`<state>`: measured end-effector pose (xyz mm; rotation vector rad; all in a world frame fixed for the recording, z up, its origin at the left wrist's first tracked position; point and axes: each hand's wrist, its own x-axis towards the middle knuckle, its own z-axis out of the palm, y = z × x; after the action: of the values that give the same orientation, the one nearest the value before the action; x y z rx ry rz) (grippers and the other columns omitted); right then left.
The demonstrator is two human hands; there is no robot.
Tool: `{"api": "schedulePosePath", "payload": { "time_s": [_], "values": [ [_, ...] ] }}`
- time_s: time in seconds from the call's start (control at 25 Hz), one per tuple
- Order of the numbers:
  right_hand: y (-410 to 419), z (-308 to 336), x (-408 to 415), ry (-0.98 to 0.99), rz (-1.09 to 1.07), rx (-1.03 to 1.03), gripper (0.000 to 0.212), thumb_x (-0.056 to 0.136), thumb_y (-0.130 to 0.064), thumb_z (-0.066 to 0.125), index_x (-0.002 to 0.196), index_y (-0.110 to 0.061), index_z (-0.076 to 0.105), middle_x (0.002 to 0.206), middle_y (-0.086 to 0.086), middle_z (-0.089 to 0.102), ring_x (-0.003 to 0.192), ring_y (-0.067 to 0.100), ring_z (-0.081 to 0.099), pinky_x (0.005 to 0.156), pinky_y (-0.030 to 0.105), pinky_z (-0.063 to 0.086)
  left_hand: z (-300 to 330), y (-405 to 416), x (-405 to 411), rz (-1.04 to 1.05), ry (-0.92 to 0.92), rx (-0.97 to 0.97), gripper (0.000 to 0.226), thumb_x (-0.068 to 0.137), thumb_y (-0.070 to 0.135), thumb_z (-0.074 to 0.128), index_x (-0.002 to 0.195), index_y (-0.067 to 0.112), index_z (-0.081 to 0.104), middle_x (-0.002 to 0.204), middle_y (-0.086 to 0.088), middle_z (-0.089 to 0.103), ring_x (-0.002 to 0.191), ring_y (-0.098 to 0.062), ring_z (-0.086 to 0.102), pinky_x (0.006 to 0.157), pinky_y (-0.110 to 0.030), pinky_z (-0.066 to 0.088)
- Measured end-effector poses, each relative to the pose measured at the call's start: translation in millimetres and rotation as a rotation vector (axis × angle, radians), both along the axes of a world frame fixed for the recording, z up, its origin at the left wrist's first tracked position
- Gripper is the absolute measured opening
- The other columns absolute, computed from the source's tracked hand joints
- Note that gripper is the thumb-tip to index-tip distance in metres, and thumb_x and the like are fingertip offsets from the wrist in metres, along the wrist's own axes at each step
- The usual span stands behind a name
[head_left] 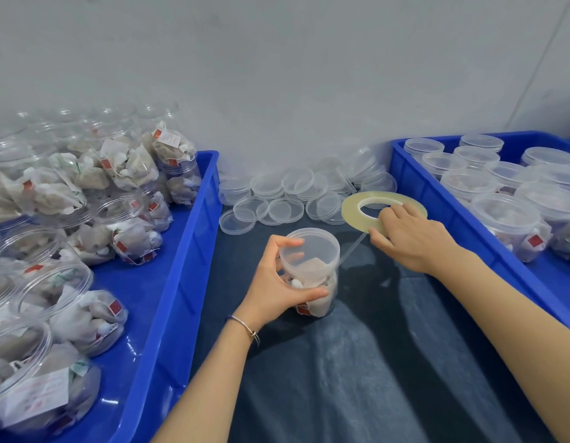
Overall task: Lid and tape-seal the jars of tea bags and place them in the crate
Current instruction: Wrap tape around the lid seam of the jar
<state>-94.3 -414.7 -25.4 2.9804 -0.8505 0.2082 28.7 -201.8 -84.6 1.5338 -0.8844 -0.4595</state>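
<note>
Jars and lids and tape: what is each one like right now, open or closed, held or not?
Middle jar: lidded, upright, held by left hand.
Tape roll: held by right hand, strip stretched to the middle jar.
Left crate jars: open, no lids, full of tea bags.
Right crate jars: lidded.
Loose lids: lying on the table.

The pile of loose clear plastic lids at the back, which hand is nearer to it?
Right. The right hand holds the yellowish tape roll just beside the clear plastic lids; the left hand grips the lidded jar farther forward.
</note>
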Motion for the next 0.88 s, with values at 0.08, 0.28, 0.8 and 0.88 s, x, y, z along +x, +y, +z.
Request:
{"api": "schedulePosePath", "payload": {
  "time_s": [0.08, 0.28, 0.8, 0.88],
  "values": [
    [3, -2, 8, -0.058, -0.008, -0.006, 0.036, 0.098, -0.046, 0.032, 0.098, -0.012, 0.043, 0.112, 0.001, 0.048, 0.106, 0.019, 0.04, 0.062, 0.035, 0.037, -1, 0, 1, -0.006, 0.002, 0.0, 0.073, 0.055, 0.001, 0.09, 0.11, 0.022, 0.046, 0.128, 0.006, 0.053, 0.116, -0.005, 0.056, 0.094, -0.031, 0.051],
    [12, 0, 25, -0.093, 0.009, -0.019, 0.041, 0.098, -0.046, 0.031, 0.107, -0.009, 0.046, 0.115, 0.005, 0.049, 0.108, 0.021, 0.041, 0.065, 0.038, 0.041, -1, 1, 3, -0.025, 0.004, 0.009, 0.073, 0.056, 0.0, 0.089, 0.112, 0.018, 0.045, 0.129, 0.004, 0.051, 0.116, -0.004, 0.055, 0.094, -0.031, 0.052],
    [38, -2, 47, -0.021, 0.075, 0.121, 0.04, 0.1, -0.043, 0.03, 0.108, -0.008, 0.047, 0.125, 0.006, 0.048, 0.116, 0.023, 0.039, 0.08, 0.044, 0.045, 1, 6, 9, -0.135, 0.01, 0.057, 0.075, 0.058, 0.003, 0.088, 0.114, 0.025, 0.044, 0.132, 0.0, 0.05, 0.125, -0.011, 0.05, 0.101, -0.03, 0.046],
    [39, 0, 45, -0.006, 0.081, 0.141, 0.04, 0.1, -0.043, 0.029, 0.107, -0.008, 0.047, 0.125, 0.007, 0.048, 0.115, 0.023, 0.039, 0.083, 0.046, 0.046, 3, 7, 10, -0.151, 0.002, 0.076, 0.078, 0.058, 0.005, 0.088, 0.117, 0.026, 0.042, 0.134, 0.0, 0.048, 0.127, -0.009, 0.048, 0.103, -0.029, 0.043]
  ]
}}
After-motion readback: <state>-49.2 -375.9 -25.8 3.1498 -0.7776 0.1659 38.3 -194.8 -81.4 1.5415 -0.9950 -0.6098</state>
